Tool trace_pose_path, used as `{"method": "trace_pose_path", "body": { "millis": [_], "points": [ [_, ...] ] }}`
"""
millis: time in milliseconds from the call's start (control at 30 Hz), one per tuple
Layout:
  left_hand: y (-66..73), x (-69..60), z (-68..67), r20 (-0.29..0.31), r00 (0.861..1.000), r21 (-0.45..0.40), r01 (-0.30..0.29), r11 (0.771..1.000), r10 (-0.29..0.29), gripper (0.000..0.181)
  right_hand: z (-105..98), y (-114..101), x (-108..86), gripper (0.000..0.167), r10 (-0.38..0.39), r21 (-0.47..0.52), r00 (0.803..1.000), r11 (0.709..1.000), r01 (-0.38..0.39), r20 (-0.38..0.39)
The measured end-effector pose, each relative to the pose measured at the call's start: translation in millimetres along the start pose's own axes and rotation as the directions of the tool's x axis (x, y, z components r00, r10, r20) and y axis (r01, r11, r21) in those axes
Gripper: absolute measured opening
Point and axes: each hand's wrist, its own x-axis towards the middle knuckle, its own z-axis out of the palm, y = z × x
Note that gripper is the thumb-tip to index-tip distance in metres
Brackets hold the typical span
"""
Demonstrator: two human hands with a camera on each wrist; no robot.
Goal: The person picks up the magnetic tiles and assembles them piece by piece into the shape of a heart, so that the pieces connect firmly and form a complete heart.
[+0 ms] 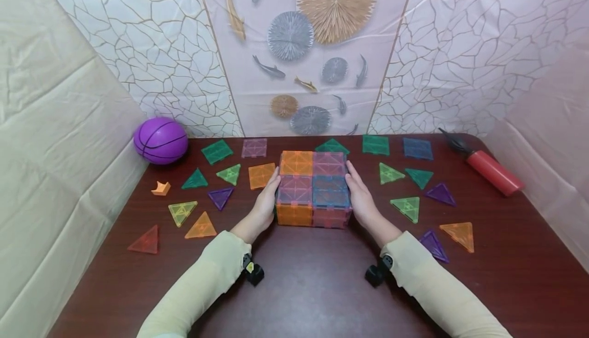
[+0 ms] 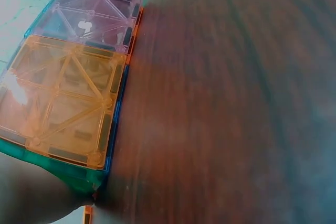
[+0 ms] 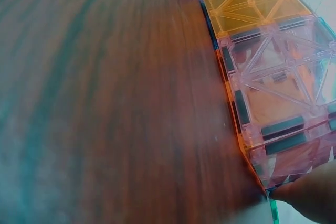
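A flat box of translucent square tiles [image 1: 295, 189] stands mid-table, its top orange, pink and blue. Against its left side lies the left hand [image 1: 264, 202], fingers extended; the right hand [image 1: 363, 200] lies likewise along the right side. The box's front shows an orange tile [image 1: 294, 214] beside a pink one [image 1: 331, 217]. In the left wrist view, part of the left hand [image 2: 37, 192] touches a green side next to the orange tile [image 2: 63, 98]. The right wrist view has part of the right hand [image 3: 310, 195] at the pink tile's [image 3: 278, 82] corner.
Loose triangular and square tiles lie on both sides, including a red triangle [image 1: 146, 241] and a blue square [image 1: 417, 149]. A purple ball [image 1: 161, 140] and a small orange piece [image 1: 161, 188] are at left. A red pump [image 1: 494, 172] lies at the right back.
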Motion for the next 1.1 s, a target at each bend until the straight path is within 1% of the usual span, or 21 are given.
{"method": "trace_pose_path", "body": {
  "millis": [67,200,300,433,633,800,933,1100],
  "points": [
    [0.2,2.2,0.9,0.000,1.000,-0.016,-0.006,1.000,0.006,0.056,-1.0,-0.6,0.6,0.052,-0.001,0.005,1.000,1.000,0.001,-0.001],
    [0.4,5.4,1.6,-0.004,1.000,-0.026,0.000,1.000,0.000,0.056,-2.2,-1.2,1.1,0.052,0.009,0.005,1.000,1.000,-0.009,-0.002],
    [0.3,6.5,1.5,-0.003,1.000,-0.014,0.008,1.000,-0.008,0.056,-2.2,-1.2,0.8,0.052,0.018,-0.004,1.000,1.000,-0.018,-0.002],
    [-0.1,7.1,1.1,-0.002,1.000,-0.010,0.013,1.000,-0.013,0.055,-1.9,-0.1,1.9,0.053,0.012,-0.007,1.000,1.000,-0.012,0.007],
    [-1.1,2.9,0.0,-0.021,1.000,-0.029,0.016,0.999,-0.017,0.056,-0.1,0.5,4.1,0.052,0.007,-0.022,1.000,1.000,-0.007,0.013],
    [-2.4,-2.0,-3.7,-0.028,0.999,-0.018,0.017,1.000,-0.018,0.056,3.5,-0.3,4.9,0.052,0.007,-0.050,1.000,0.999,-0.006,0.021],
    [-2.6,-3.2,-6.0,-0.021,1.000,0.003,0.022,1.000,-0.022,0.056,3.5,0.8,5.9,0.052,0.010,-0.061,0.999,0.998,-0.008,0.031],
    [-1.2,-2.4,-5.7,-0.011,1.000,0.013,0.025,1.000,-0.025,0.056,0.7,1.0,7.0,0.053,-0.003,-0.101,1.000,0.995,0.006,0.031]
  ]
}}
